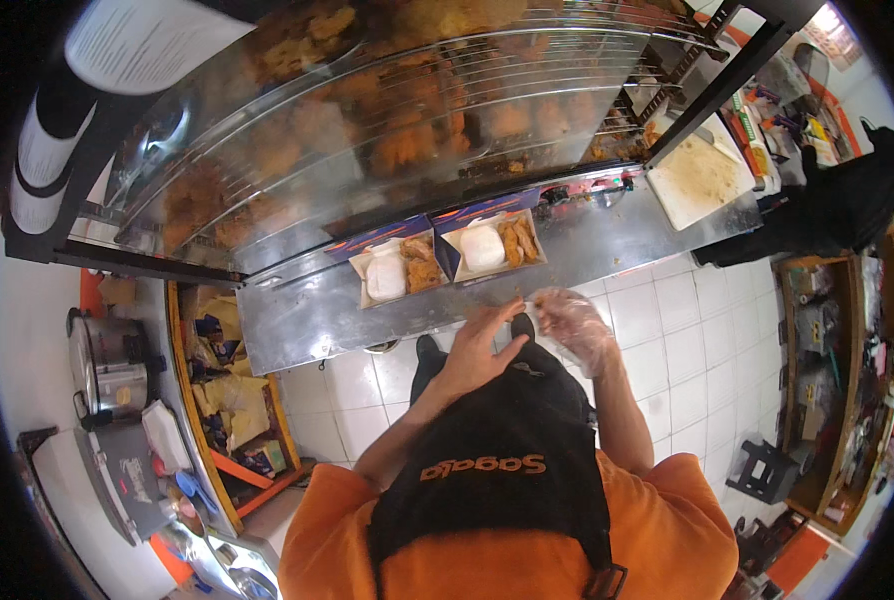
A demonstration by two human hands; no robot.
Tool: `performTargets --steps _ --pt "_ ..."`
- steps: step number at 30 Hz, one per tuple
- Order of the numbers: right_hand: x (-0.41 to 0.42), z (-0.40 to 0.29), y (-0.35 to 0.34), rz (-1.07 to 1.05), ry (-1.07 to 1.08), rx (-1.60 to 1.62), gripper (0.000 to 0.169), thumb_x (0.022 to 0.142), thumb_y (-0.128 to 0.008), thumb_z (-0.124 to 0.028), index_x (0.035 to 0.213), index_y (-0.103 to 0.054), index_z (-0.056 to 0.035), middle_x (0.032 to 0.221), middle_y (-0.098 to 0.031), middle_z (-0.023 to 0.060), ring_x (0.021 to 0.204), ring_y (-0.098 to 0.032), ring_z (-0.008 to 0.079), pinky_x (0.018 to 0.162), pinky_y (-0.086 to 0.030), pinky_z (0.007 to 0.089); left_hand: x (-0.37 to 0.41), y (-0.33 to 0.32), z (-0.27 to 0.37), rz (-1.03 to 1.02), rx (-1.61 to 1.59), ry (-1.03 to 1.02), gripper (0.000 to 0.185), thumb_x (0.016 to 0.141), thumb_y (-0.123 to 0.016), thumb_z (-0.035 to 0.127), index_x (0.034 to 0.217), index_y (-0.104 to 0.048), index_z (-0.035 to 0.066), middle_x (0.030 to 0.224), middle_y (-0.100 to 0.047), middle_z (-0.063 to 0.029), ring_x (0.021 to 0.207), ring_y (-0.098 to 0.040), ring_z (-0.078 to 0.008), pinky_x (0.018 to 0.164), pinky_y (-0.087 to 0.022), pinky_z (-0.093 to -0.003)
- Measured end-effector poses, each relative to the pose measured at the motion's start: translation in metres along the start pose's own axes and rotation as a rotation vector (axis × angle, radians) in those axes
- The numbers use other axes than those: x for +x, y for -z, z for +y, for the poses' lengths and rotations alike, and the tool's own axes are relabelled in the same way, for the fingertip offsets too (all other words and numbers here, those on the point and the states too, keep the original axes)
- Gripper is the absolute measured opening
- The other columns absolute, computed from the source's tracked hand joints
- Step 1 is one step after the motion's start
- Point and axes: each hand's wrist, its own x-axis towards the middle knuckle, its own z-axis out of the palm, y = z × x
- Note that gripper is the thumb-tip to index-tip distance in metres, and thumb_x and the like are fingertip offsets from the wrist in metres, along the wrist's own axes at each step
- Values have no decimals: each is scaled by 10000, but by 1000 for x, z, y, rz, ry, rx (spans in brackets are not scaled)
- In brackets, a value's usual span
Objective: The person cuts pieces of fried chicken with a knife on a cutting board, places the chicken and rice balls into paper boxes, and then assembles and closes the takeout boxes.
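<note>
My left hand (pixel 484 346) is bare, with its thumb spread away from the fingers, over the counter's front edge. Its fingertips are close to my right hand (pixel 573 324), which wears a clear plastic glove and has curled fingers. Whether the fingertips touch the glove, or anything sits inside the right hand, I cannot tell. Beyond my hands, two open cardboard boxes stand side by side on the metal counter (pixel 297 322). In the left box (pixel 387 231), a white wrapped bundle (pixel 385 277) lies beside fried chicken (pixel 421 274). The right box (pixel 484 212) holds another white bundle (pixel 482 249) and fried strips (pixel 520 241).
A glass display case (pixel 417 112) with wire racks of fried food rises behind the boxes. At the right lies a stained cutting board (pixel 698 180) with a knife. A dark-clothed person (pixel 844 199) stands beyond it. Shelving (pixel 229 405) and a metal pot (pixel 113 367) are at left.
</note>
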Motion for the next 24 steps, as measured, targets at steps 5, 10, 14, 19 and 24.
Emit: performTargets --steps 5,10,14,19,24 --pt "21 -78 127 187 231 204 232 1005 -650 -189 1141 -659 -1 896 -651 41 738 -606 110 659 -510 264 -18 -29 4 -159 55 289 526 907 -776 243 1378 -607 81 1273 -683 -163 1165 -640 -358 1035 -482 -437" --pt "81 -187 222 601 355 -98 252 940 -717 -241 1075 -721 -28 861 -648 14 720 -573 96 629 -469 235 -143 -37 -53 -85 -145 874 497 965 -707 305 1388 -603 64 1387 -631 -195 1232 -625 -325 1063 -479 -400" --pt "95 -220 244 608 536 -352 365 893 -741 -233 1183 -725 -11 896 -692 47 702 -593 128 625 -475 265 -271 -67 -89 201 -429 1333 382 989 -677 294 1299 -653 71 1286 -662 -169 1129 -655 -289 998 -506 -381" --pt "73 -180 188 514 508 -587 331 944 -678 -195 1207 -717 1 933 -738 68 781 -643 149 678 -519 288 -330 -89 -75 249 -459 1444 285 999 -657 281 1162 -713 54 1118 -708 -135 1006 -671 -243 921 -516 -360" --pt "56 -90 123 148 151 -914 333 957 -698 -309 1174 -744 -61 916 -753 48 719 -688 151 660 -548 305 -294 -18 -113 428 -312 1169 269 1009 -636 268 1025 -772 37 950 -754 -101 883 -688 -196 844 -526 -340"
